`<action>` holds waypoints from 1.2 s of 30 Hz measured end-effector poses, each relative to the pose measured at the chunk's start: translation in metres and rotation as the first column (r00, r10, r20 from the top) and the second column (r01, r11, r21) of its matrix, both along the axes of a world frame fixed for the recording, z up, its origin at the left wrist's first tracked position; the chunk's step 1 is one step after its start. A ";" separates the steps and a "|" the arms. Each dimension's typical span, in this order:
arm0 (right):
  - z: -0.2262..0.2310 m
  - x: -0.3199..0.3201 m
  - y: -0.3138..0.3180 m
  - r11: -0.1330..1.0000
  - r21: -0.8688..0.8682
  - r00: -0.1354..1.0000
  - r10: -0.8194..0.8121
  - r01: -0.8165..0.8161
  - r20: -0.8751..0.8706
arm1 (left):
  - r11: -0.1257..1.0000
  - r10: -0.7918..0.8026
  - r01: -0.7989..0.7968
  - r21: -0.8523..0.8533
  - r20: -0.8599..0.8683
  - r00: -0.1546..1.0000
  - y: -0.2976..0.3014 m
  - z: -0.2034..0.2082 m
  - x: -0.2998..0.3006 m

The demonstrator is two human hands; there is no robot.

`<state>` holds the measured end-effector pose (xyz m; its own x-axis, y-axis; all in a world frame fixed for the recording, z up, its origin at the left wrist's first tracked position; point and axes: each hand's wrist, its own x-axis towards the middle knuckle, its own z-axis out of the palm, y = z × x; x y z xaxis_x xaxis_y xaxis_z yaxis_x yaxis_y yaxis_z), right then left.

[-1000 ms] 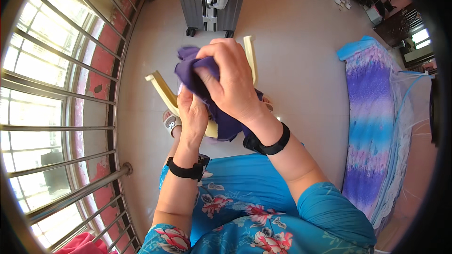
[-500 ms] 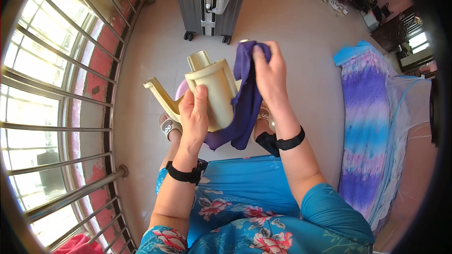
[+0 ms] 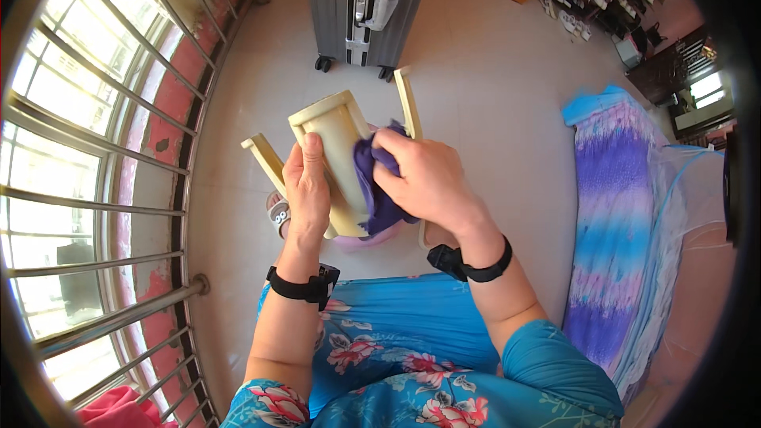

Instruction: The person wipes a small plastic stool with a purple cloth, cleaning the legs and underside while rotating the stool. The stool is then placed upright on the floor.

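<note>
Overhead, left hand (image 3: 307, 190) grips the upturned cream stool (image 3: 337, 139) — right hand (image 3: 424, 182) presses a purple cloth (image 3: 372, 182) against it.

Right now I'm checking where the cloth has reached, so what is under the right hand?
Under the right hand a bunched purple cloth presses against a leg of the upturned cream stool, which the left hand steadies. The stool surface beneath cloth and palm is covered.

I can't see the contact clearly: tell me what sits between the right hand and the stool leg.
In the head view, a purple cloth lies between the right hand and the cream stool leg; the hand presses it there.
</note>
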<state>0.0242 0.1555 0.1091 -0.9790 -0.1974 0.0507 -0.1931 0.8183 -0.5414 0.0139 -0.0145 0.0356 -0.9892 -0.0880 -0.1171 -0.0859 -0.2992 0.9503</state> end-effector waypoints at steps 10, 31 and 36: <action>-0.007 -0.015 -0.016 0.828 -0.526 0.950 0.026 -0.195 -0.312 | 0.995 -0.023 0.027 0.095 -0.041 0.999 0.004 0.004 0.001; -0.022 -0.015 -0.010 0.950 -0.297 0.952 -0.176 0.097 -0.250 | 0.990 -0.066 0.078 0.118 -0.102 0.993 0.008 -0.004 0.000; -0.020 -0.026 -0.027 0.936 -0.324 0.848 -0.280 0.138 -0.449 | 0.991 -0.109 0.116 0.063 -0.109 0.988 0.012 -0.001 0.007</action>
<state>-0.0021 0.1290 0.0889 -0.8319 0.1005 0.5458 -0.3276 0.7048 -0.6292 0.0213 -0.0029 0.0350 -0.9995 0.0291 -0.0138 -0.0233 -0.3581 0.9334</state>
